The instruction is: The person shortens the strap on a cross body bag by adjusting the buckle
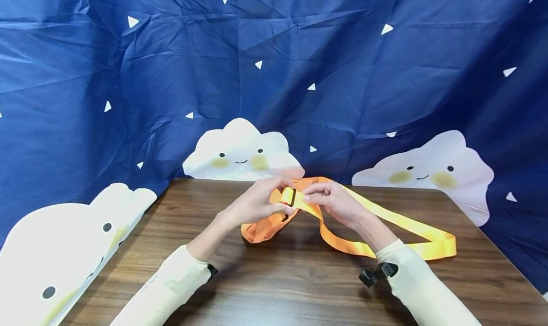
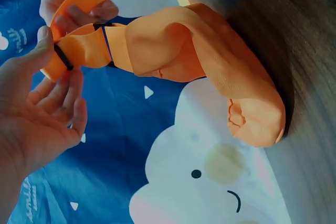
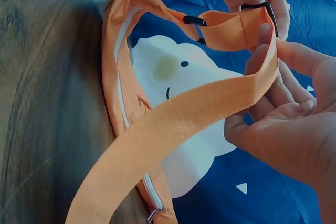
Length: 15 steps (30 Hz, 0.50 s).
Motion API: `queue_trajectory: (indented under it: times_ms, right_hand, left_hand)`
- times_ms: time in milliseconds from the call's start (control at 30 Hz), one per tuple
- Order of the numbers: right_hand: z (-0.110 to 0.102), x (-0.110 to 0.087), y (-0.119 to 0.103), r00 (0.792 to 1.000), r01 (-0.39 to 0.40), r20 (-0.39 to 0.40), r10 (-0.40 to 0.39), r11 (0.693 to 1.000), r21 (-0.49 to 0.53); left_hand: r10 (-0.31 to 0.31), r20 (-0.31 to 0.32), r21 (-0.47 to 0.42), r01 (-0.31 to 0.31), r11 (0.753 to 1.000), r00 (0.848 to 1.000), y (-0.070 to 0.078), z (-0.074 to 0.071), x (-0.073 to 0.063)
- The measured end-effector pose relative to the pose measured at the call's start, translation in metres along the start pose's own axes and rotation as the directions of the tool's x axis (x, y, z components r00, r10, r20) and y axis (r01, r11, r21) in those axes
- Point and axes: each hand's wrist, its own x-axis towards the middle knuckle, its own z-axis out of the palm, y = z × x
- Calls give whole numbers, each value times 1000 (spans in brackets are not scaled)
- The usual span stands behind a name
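An orange waist bag [image 1: 259, 232] with a white zipper [image 3: 120, 66] lies toward the back of the table, partly lifted by its strap. Its orange strap [image 1: 432, 234] loops out to the right over the tabletop. My left hand [image 1: 250, 204] pinches the webbing at a black slide buckle [image 2: 63, 57], thumb on one side and fingers on the other. Just right of the buckle, my right hand [image 1: 338, 204] holds the strap between thumb and fingers. A second black buckle [image 3: 195, 20] joins the short strap end to the bag.
Beneath everything is a brown wood-grain table [image 1: 274, 288]. A blue cloth [image 1: 274, 45] with white clouds and triangles hangs behind it and along the left side. Black wrist devices [image 1: 369, 277] sit on the cream sleeves [image 1: 171, 278].
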Motion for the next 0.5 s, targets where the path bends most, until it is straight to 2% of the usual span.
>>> queue_trajectory:
  times_ms: [167, 333, 500]
  right_hand:
    - [4, 3, -3, 1000, 8, 10, -7, 999, -36]
    - [-3, 4, 0, 1000, 18, -3, -18, 1000, 24]
    - [-10, 3, 6, 1000, 15, -6, -15, 995, 95]
  left_hand:
    - [-9, -1, 26, 9, 1000, 1000, 2, -1, 0]
    - [7, -46, 50, -5, 999, 999, 3, -3, 0]
    - [-11, -59, 35, 13, 999, 998, 0, -3, -1]
